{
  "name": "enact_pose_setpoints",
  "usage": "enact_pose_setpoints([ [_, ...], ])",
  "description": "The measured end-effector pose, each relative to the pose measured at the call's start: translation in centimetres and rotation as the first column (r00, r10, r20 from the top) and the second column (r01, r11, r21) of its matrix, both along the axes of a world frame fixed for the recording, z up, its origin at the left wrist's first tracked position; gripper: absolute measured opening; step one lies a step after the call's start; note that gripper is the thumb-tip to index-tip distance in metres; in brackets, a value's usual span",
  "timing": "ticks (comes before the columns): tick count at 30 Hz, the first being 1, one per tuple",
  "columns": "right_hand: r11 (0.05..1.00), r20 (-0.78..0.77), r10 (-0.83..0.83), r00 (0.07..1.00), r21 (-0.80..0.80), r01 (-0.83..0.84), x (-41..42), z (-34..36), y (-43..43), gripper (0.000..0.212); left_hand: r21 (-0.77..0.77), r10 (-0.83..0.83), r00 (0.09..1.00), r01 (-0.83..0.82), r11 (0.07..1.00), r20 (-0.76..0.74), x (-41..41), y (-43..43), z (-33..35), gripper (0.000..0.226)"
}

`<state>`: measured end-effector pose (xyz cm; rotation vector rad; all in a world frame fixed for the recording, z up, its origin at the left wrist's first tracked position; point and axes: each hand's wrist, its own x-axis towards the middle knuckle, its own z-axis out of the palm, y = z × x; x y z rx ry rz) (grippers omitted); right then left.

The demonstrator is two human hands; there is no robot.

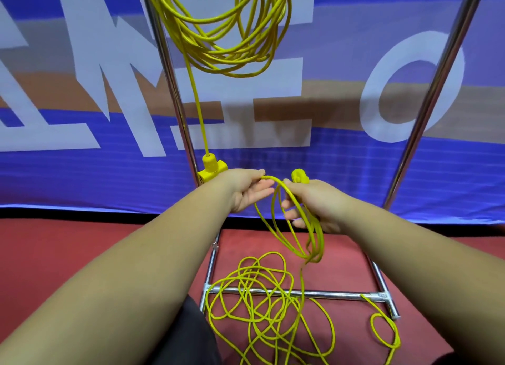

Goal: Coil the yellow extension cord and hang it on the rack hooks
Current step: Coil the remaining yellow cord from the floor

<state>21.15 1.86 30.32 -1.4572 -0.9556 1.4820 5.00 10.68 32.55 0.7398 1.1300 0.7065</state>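
My right hand (314, 206) grips a few loops of a yellow extension cord (308, 236), and a yellow plug (299, 176) sticks up above its thumb. My left hand (247, 189) pinches the cord's top bend between thumb and fingers, close beside the right hand. The loose length of this cord lies tangled on the red floor (262, 304) below. A second yellow coil (232, 36) hangs from the top of the metal rack, its socket block (211, 167) dangling on a straight length beside the left upright (175, 91).
The rack's right upright (437, 91) slants up at the right, and its base crossbar (328, 295) lies on the red floor with cord draped over it. A blue banner with large white letters (82, 91) hangs behind the rack. My dark trouser leg (188, 334) shows at the bottom.
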Motion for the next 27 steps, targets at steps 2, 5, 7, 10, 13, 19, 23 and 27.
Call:
enact_pose_setpoints([
  [2, 1.000, -0.004, -0.004, 1.000, 0.025, 0.004, 0.1, 0.1, 0.2, 0.039, -0.018, 0.020, 0.999, -0.019, 1.000, 0.046, -0.3, 0.4, -0.2, 0.009],
  [5, 0.998, -0.041, -0.013, 0.999, 0.059, 0.015, 0.3, 0.5, 0.2, 0.041, -0.016, -0.059, 0.998, 0.060, 0.998, 0.030, -0.6, 1.1, -0.6, 0.012],
  [7, 0.996, -0.071, -0.047, 0.996, 0.077, 0.053, 0.4, 0.9, 0.3, 0.035, 0.022, -0.153, 0.984, 0.156, 0.988, -0.090, -0.7, 1.5, -1.0, 0.021],
  [10, 0.982, -0.167, -0.158, 0.973, 0.075, 0.173, 0.5, 1.5, 0.8, 0.024, 0.113, -0.265, 0.806, 0.377, 0.919, -0.529, -1.0, 1.4, -1.9, 0.017],
  [13, 0.950, -0.311, -0.280, 0.908, 0.047, 0.309, 1.1, 2.0, 1.7, 0.020, -0.061, -0.517, 0.454, 0.706, 0.706, -0.726, -1.4, 0.3, -2.9, 0.013],
  [19, 0.940, -0.419, -0.293, 0.859, 0.038, 0.339, 2.4, 3.1, 2.3, 0.041, -0.402, -0.667, -0.131, 0.875, 0.270, -0.733, 0.2, -1.5, -6.3, 0.051],
  [23, 0.941, -0.485, -0.240, 0.841, 0.096, 0.324, 2.9, 4.5, 2.0, 0.024, -0.391, -0.617, -0.205, 0.902, 0.181, -0.760, 1.6, -2.0, -8.6, 0.090],
  [27, 0.948, -0.581, -0.203, 0.788, 0.084, 0.306, 3.6, 5.6, 1.6, 0.008, -0.271, -0.563, -0.156, 0.954, 0.127, -0.812, 2.1, -2.8, -9.7, 0.078],
])
